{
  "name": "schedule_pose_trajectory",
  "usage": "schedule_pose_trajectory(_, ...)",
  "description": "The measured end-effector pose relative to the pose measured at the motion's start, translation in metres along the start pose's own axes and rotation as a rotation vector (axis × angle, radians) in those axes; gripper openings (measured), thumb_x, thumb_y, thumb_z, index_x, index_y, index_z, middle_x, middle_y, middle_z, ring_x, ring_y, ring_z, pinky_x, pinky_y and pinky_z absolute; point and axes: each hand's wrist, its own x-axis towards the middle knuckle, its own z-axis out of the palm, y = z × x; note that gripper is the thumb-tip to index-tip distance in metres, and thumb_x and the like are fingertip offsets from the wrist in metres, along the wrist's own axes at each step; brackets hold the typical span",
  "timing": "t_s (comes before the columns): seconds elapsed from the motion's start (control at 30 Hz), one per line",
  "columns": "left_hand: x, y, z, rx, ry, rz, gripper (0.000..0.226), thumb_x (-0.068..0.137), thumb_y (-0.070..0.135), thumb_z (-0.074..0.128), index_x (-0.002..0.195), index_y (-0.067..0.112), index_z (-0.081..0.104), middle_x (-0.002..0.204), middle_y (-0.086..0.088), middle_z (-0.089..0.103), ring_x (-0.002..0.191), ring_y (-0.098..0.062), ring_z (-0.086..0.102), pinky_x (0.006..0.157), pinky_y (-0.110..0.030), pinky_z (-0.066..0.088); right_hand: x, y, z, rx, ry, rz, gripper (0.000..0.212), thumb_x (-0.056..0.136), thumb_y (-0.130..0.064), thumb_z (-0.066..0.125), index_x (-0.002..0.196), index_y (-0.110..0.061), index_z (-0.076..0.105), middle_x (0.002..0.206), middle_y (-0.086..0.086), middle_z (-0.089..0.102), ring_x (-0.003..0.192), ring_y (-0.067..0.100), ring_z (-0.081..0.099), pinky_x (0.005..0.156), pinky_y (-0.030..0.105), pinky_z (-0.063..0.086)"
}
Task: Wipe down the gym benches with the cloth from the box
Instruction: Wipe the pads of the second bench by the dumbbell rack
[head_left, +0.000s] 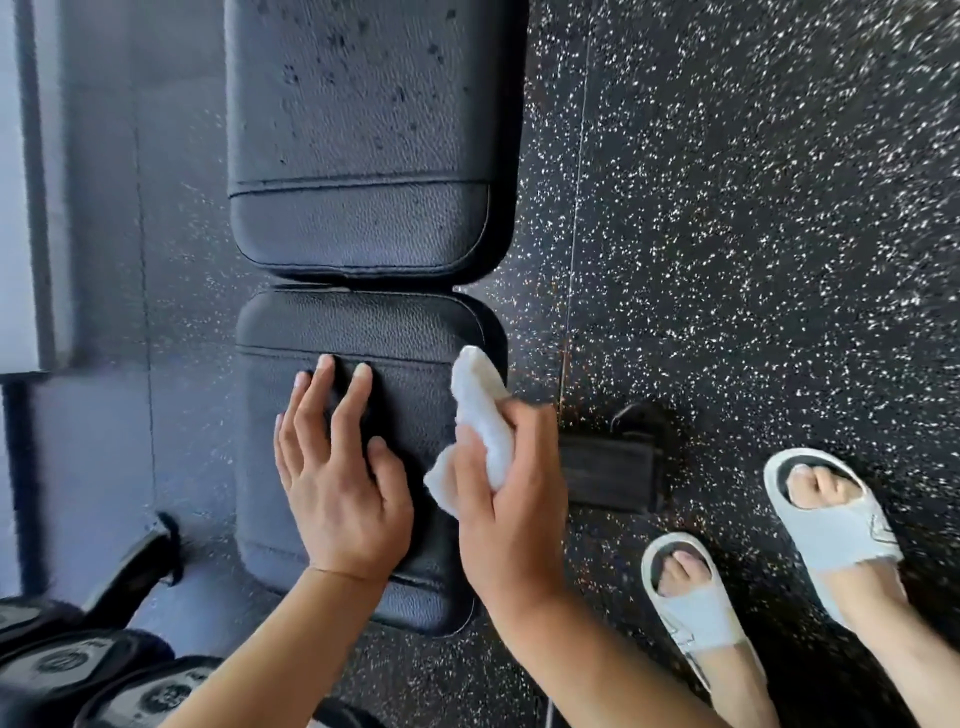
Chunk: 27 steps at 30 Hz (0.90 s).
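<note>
The white cloth (480, 415) is bunched up in the right hand (511, 499), fingers wrapped round it, right over the 3 o'clock edge of the black seat pad (400, 332). The left hand (337, 467) lies flat on that pad, fingers straight. Back pad (363, 130) sits at 12 o'clock, droplets on it. Speckled floor (753, 234) all around, sandalled feet (831, 519) at 4 o'clock.

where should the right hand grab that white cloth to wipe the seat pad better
Regrip the white cloth at its bunched middle, coming from above with the palm down. The right hand now pinches it edge-on, so both ends stick out loose; a flat fold under the palm would probably meet the seat pad more evenly. The left hand rests flat there.
</note>
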Motion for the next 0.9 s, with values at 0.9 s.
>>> schedule_pose_trajectory(0.9,0.000,0.000,0.002,0.037,0.025,0.003,0.059,0.094,0.024,0.041,0.153,0.020,0.047,0.165,-0.008,0.037,0.156,-0.032,0.029,0.125,-0.057,0.024,-0.035,0.009,-0.003,0.067,0.006,0.188,0.025,0.102,-0.057,0.047,0.109,-0.033,0.046,0.097,-0.011,0.062,0.084,0.015,0.063,0.070,0.042,0.053)
